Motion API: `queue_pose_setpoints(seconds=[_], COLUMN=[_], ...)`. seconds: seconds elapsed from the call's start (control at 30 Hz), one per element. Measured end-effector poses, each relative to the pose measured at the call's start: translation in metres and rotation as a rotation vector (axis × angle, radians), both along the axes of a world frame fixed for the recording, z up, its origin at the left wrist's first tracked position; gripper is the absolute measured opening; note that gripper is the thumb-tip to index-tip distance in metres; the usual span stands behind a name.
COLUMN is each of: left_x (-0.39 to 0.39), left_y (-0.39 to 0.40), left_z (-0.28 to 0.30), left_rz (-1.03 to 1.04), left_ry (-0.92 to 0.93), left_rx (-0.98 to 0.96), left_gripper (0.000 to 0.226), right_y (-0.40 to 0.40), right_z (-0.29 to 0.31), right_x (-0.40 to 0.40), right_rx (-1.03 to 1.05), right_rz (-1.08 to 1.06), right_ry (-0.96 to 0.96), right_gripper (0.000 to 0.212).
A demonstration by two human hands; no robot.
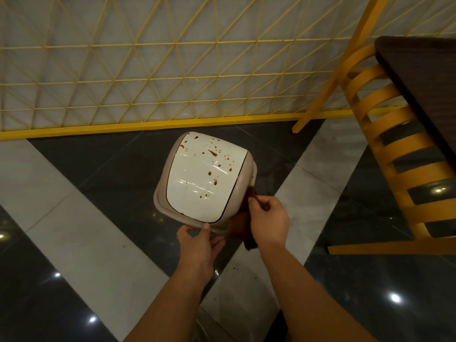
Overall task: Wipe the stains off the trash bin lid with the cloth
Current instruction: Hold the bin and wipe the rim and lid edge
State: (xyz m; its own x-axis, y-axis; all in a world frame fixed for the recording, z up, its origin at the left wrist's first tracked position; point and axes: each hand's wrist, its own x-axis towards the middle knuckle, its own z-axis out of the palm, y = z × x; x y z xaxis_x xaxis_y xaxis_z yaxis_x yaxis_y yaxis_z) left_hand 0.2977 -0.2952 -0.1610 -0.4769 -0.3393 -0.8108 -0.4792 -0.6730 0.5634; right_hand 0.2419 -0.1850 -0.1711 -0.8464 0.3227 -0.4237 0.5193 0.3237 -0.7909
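Head view: glossy white domed trash bin lid point(202, 178), speckled with brown stains point(212, 152), frame centre, over dark-and-pale tiled floor point(81, 233). Left hand point(197, 239) grips its near rim, thumb on top. Right hand point(267, 222) pinches brown cloth point(243, 224) against lid's lower-right edge. Yellow wooden chair point(385, 134) right.

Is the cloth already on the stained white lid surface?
No, the cloth is beside the lid, gripped by the right hand.

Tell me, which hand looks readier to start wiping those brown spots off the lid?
The right hand: it already pinches the brown cloth beside the trash bin lid, near the stains. The left hand grips the lid's near rim, steadying it.
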Motion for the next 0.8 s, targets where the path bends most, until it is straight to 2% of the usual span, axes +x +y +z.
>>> queue_pose_setpoints(seconds=[0.1,0.27,0.53,0.8], left_x=[-0.002,0.002,0.001,0.003], left_y=[0.002,-0.001,-0.004,-0.021], left_z=[-0.003,-0.006,-0.008,-0.01], left_rz=[-0.04,-0.057,-0.076,-0.156], left_ry=[0.007,0.003,0.055,0.011], left_rx=[-0.002,0.018,-0.004,-0.006], left_gripper=[0.038,0.035,0.027,0.034], right_y=[-0.004,-0.015,0.007,-0.004], right_z=[-0.002,-0.004,-0.006,-0.011], right_x=[0.006,0.061,-0.008,0.056], right_rx=[0.005,-0.016,0.075,0.008], right_rz=[-0.001,0.128,0.035,0.144], right_ry=[0.003,-0.032,-0.032,-0.055], right_gripper=[0.005,0.003,0.013,0.007])
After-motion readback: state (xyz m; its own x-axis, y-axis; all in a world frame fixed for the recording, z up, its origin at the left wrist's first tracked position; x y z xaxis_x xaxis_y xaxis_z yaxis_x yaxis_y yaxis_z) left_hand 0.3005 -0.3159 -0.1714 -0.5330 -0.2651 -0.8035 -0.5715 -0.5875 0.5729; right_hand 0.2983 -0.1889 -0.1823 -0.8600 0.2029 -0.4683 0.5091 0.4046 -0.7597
